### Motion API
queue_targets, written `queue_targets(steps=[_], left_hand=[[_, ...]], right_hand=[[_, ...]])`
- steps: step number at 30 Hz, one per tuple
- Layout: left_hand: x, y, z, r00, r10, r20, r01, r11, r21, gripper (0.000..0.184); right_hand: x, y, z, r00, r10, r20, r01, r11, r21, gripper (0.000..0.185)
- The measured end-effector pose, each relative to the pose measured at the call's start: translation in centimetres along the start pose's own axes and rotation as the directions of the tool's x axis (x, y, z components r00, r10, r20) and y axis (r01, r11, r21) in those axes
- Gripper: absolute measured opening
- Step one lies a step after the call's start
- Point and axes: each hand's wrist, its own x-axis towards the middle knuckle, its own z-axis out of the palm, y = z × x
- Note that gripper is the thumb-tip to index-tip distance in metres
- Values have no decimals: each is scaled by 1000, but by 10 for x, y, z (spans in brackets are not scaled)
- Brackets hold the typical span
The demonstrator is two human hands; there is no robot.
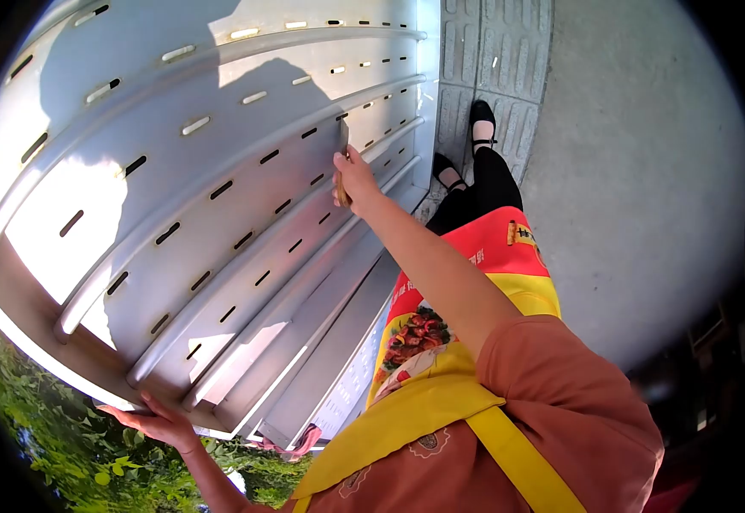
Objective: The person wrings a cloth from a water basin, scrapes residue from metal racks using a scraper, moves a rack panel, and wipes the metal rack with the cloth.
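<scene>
My right hand (355, 181) is wrapped round the brownish handle of a scraper (343, 134), a narrow tool with a flat grey blade. The blade points away from me and lies against or just over a slotted metal rack (244, 192); I cannot tell if it touches. The rack has raised rounded ribs between rows of short slots. At the lower left, my left hand (164, 424) rests against the rack's outer edge, fingers stretched out and holding nothing.
Green plants (90, 453) grow beyond the rack's near-left edge. A pinkish cloth (304, 442) hangs by its lower corner. Textured paving tiles (513, 51) and a grey concrete floor (646, 188) lie to the right. I wear a red and yellow apron (522, 291).
</scene>
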Motion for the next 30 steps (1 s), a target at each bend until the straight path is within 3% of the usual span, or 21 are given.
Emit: queue_targets(steps=[2,5,9,12,15,16,19,20,23,25,28,30], left_hand=[[1,1,-1,1000,3,6,-4,1000,29,62],[-2,5,-3,999,-45,23,44,997,59,61],[-10,-11,-1,996,-83,18,81,990,114,56],[-12,-13,-2,992,-120,28,115,982,149,54],[-9,-4,-2,990,-137,25,131,979,158,54],[-8,-6,-4,991,-132,34,122,972,199,54],[-9,-8,-2,996,-82,21,75,974,213,54],[-8,-6,-3,997,-79,13,74,973,220,54],[-12,-12,-4,987,-157,23,148,965,219,55],[-14,-15,-3,978,-206,19,200,964,176,55],[-16,-30,-4,993,-119,-3,116,968,222,54],[-16,-28,-4,992,-127,-12,124,945,301,52]], right_hand=[[12,-6,-8,994,73,-83,-70,996,47,31],[42,-18,-16,979,60,-193,-62,998,-3,44],[71,-25,-28,984,-6,-178,-19,990,-138,49],[62,-19,-23,978,65,-198,-52,996,71,50],[66,-27,-29,985,20,-174,-24,1000,-20,42],[78,-42,-41,969,120,-216,-88,984,154,33],[96,-58,-51,950,140,-281,-65,964,260,26],[86,-57,-46,966,143,-215,-91,968,235,31],[78,-43,-40,970,99,-222,-88,994,58,35],[121,-43,-52,975,77,-209,-74,997,18,41],[165,-56,-89,968,147,-202,-135,988,73,41],[140,-45,-78,963,67,-263,-74,997,-19,33]])
